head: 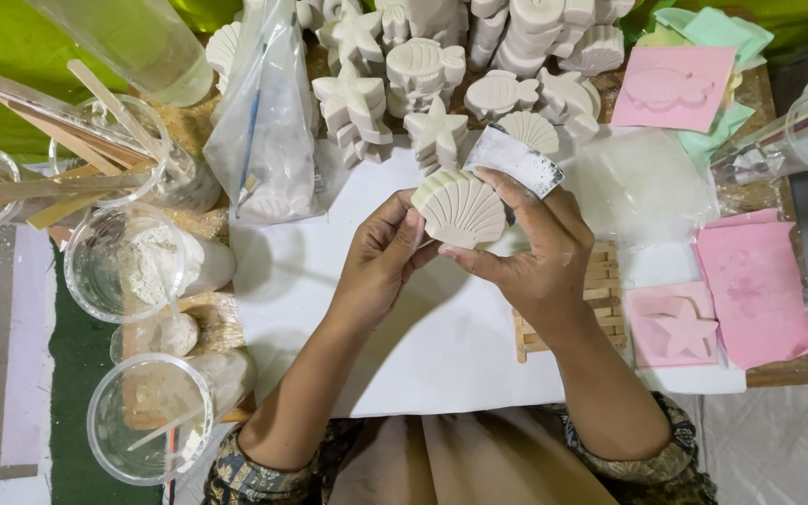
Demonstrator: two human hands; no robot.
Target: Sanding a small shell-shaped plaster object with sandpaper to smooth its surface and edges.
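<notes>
Hands: both are meeting above the white sheet (441, 337) on the bench, sharing one cast piece between them.
Left hand (381, 262): fingers are closing on the left edge of the shell cast (460, 208), thumb pressing near its rim.
Right hand (530, 248): it is cupping the shell cast from the right and underneath, while a flat scraper blade (514, 159) is sticking out above its fingers; how the blade is being pinched is hidden.
Shell cast: a pale scallop shape with raised ribs, being held face up, clear of the sheet, just in front of the piled casts.
Handling: it is looking stiff, dry and chalky, likely brittle at the thin fluted edge, light enough for fingertips; the thicker sides and the back are seeming the safer places to grip, not the ribs.
Behind: star, fish and shell casts (423, 75) are standing stacked at the far edge.
Left side: clear cups (128, 266) of white powder and wooden sticks (67, 140) are crowding the bench.
Right side: pink moulds (675, 327) are lying flat, one showing a star hollow.
</notes>
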